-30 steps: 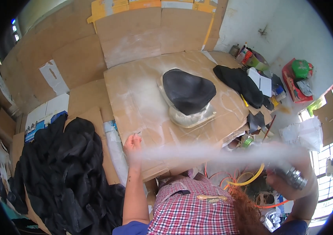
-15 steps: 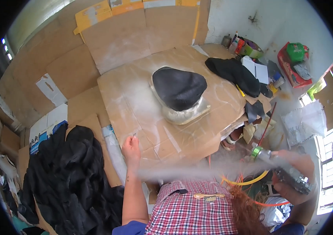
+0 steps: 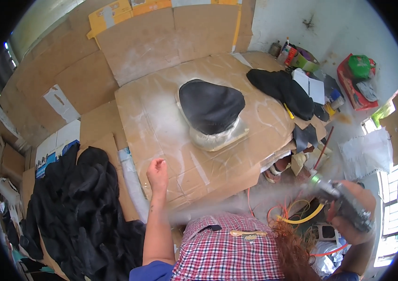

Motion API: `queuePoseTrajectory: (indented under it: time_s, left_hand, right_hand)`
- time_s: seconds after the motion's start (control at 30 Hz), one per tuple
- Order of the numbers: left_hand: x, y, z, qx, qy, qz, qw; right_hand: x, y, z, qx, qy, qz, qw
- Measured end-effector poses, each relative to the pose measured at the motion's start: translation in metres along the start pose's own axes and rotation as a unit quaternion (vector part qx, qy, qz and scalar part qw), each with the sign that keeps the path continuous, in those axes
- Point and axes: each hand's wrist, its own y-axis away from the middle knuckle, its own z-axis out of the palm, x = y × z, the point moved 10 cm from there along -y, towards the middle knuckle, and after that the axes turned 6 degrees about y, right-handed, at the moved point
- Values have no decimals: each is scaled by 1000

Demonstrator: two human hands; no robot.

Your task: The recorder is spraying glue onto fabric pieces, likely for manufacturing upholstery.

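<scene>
My right hand (image 3: 356, 206) grips a metal spray gun (image 3: 344, 201) with a green ring near its nozzle. A pale band of spray mist (image 3: 236, 201) streams leftward from it, low across my front to my left forearm. My left hand (image 3: 158, 174) is closed, fingertips pinched together, over the near left edge of the cardboard-covered table (image 3: 147, 136); whatever is in the pinch is too small to make out. Beyond both hands, a rounded black cover (image 3: 213, 105) sits on a pale, foam-like padded piece (image 3: 217, 139) in the middle of the table.
Black fabric (image 3: 77, 210) lies heaped at the left. On the table's right are a black cloth (image 3: 278, 91), a yellow-handled cutter (image 3: 288, 111) and an open notebook (image 3: 309, 85). A yellow hose (image 3: 302, 219) hangs below the spray gun. Cardboard panels (image 3: 143, 47) line the back.
The spray gun has shifted slightly and blurs with motion; mist still flows. A small dark tip seen at my left fingertips before no longer shows. The padded piece stays on the table.
</scene>
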Motion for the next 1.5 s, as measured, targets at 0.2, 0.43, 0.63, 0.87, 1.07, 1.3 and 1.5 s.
queuePoseTrajectory:
  time_s: [0.2, 0.43, 0.63, 0.87, 1.07, 1.3, 1.5]
  left_hand:
    - [4, 3, 78, 5, 105, -95, 990]
    - [-6, 2, 207, 72, 264, -295, 915]
    - [-16, 21, 213, 156, 255, -293, 908]
    - [-6, 49, 203, 196, 258, -305, 895]
    - [-27, 73, 137, 283, 202, -305, 887]
    - [-16, 56, 169, 217, 190, -331, 898]
    - [-10, 39, 216, 216, 189, -372, 883]
  right_hand:
    - [62, -17, -59, 59, -45, 66, 995]
    - [108, -73, -111, 64, -112, 58, 990]
    - [100, -127, -107, -75, -41, -54, 995]
    - [155, -161, -121, -55, -180, 17, 982]
    - [147, -143, -120, -77, 12, -105, 991]
    - [215, -109, -145, -140, -34, -59, 988]
    - [289, -88, -181, 34, -50, -36, 998]
